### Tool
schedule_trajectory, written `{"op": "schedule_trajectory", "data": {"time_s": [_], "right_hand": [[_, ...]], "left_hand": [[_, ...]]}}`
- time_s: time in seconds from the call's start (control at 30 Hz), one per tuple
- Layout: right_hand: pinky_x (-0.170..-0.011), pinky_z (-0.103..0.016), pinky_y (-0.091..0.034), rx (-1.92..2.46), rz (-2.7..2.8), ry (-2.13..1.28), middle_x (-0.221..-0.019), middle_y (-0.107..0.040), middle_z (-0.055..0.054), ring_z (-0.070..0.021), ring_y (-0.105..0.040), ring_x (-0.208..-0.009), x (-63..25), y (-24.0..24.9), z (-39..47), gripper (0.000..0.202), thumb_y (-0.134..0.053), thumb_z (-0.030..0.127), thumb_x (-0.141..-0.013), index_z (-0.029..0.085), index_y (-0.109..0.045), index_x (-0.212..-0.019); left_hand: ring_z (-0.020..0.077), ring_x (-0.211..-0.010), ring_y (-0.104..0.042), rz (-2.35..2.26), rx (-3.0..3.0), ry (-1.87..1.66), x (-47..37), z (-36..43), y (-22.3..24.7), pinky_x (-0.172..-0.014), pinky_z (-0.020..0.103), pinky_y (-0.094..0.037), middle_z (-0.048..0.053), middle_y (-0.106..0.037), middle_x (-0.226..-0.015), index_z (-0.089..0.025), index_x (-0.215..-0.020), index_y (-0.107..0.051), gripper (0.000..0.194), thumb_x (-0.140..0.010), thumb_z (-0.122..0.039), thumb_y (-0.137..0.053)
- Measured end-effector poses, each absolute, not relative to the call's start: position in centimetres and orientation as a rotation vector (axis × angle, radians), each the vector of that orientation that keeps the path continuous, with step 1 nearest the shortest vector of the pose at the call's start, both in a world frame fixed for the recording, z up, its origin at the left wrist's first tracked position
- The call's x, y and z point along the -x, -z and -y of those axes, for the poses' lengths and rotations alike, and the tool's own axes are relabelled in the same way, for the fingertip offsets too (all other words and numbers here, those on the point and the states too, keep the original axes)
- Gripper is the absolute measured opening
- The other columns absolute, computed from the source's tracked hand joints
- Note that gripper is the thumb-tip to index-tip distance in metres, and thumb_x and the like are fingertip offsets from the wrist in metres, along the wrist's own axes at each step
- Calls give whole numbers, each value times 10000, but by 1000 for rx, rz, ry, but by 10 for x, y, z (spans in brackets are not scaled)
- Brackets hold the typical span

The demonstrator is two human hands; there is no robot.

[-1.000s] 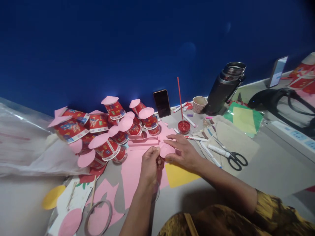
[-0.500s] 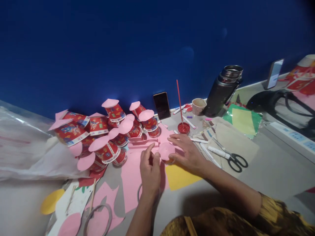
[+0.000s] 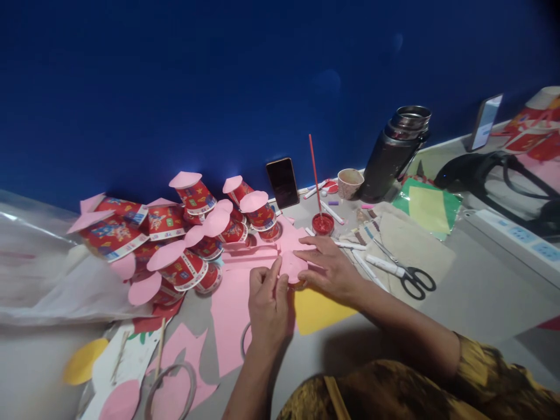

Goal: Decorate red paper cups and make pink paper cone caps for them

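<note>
Pink paper circle (image 3: 293, 267), right of the left hand (image 3: 268, 300) and left of the right hand (image 3: 335, 271), between both sets of fingertips and about equally near to each. Round in outline, so no long axis to follow; slightly raised at the middle, like a shallow cone, with the edge of something beneath too hidden to name. Left hand low and to the side, thumb and forefinger stretched out with a gap between, tips at the circle's left edge, other fingers curled. Right hand spread, fingers reaching leftward to the circle's right side, thumb close to the lower edge. Under and around the work, pink sheets (image 3: 231, 315) and a yellow sheet (image 3: 321, 312) on the grey table (image 3: 315, 356). Off to the left, a cluster of red paper cups (image 3: 186, 271) with pink paper tops (image 3: 166, 255). Beyond the right hand, a small pot of red paint (image 3: 322, 224) with a red stick (image 3: 314, 169) upright in it; farther right, white markers (image 3: 371, 271) and black-handled scissors (image 3: 417, 283). On the cups, colourful printed figures, green patches and a lettered band near the rim, too small to read. No readable brand on the dark bottle (image 3: 380, 163) or the markers.
</note>
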State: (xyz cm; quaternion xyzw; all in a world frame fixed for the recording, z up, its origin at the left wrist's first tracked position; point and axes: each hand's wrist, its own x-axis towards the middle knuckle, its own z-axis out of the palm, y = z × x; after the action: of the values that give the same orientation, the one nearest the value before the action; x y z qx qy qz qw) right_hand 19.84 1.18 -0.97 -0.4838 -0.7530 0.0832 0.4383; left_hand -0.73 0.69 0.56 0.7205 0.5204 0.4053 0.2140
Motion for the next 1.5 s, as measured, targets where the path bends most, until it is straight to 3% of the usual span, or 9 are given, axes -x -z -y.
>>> {"op": "schedule_trajectory", "data": {"time_s": [0.2, 0.57, 0.7, 0.8, 1.03, 1.2, 1.5], "right_hand": [[-1097, -559, -518, 1250, 1786, -334, -1359, -687, -154, -319, -631, -1271, -202, 8, -11, 388, -662, 408, -1014, 246, -712, -1362], [-1080, -549, -518, 1174, 1826, -289, -1352, -692, -173, -317, -638, -1264, -193, 13, -12, 336, -689, 405, -1005, 213, -753, -1274], [-1092, -526, -513, 1206, 1759, -362, -1350, -696, -149, -297, -636, -1273, -197, 6, -10, 330, -618, 399, -1046, 237, -738, -1308], [-1104, -521, -505, 1241, 1718, -387, -1359, -689, -139, -293, -626, -1284, -198, 0, -9, 325, -587, 372, -1057, 253, -731, -1324], [-1095, -541, -509, 1220, 1809, -331, -1382, -681, -151, -304, -623, -1294, -193, 5, -9, 330, -620, 363, -1037, 236, -721, -1325], [-1091, -546, -514, 1233, 1833, -313, -1385, -679, -147, -308, -629, -1285, -194, 7, -10, 312, -636, 378, -1029, 253, -742, -1294], [-1109, -534, -505, 1234, 1753, -369, -1381, -680, -138, -304, -618, -1300, -196, 0, -11, 337, -605, 349, -1037, 262, -719, -1342]], "left_hand": [[201, -914, -604, -1405, -2010, -1190, 11, -8, -7, -852, 366, -560, 64, -558, -1020, -265, -1381, -706, 383, -1025, -330, -583], [168, -901, -622, -1348, -1949, -1207, 10, -6, -3, -796, 310, -583, 57, -567, -1056, -262, -1374, -708, 383, -998, -292, -645], [172, -927, -632, -1351, -1965, -1216, 13, -4, -8, -823, 320, -587, 69, -574, -1089, -255, -1369, -707, 367, -1017, -298, -612], [190, -963, -643, -1380, -1971, -1305, 14, -4, -13, -827, 325, -588, 78, -601, -1080, -242, -1290, -748, 310, -1027, -299, -595], [171, -834, -672, -1387, -2022, -1420, 12, -4, -12, -737, 297, -579, 43, -654, -924, -217, -1019, -812, 147, -979, -244, -673], [166, -813, -651, -1362, -2126, -1411, 12, -5, -11, -723, 297, -567, 39, -647, -908, -212, -1016, -802, 129, -974, -203, -680], [252, -1054, -629, -1288, -2393, -1348, 17, -5, -16, -865, 409, -588, 105, -623, -1129, -222, -1231, -707, 309, -925, -223, -752]]}}
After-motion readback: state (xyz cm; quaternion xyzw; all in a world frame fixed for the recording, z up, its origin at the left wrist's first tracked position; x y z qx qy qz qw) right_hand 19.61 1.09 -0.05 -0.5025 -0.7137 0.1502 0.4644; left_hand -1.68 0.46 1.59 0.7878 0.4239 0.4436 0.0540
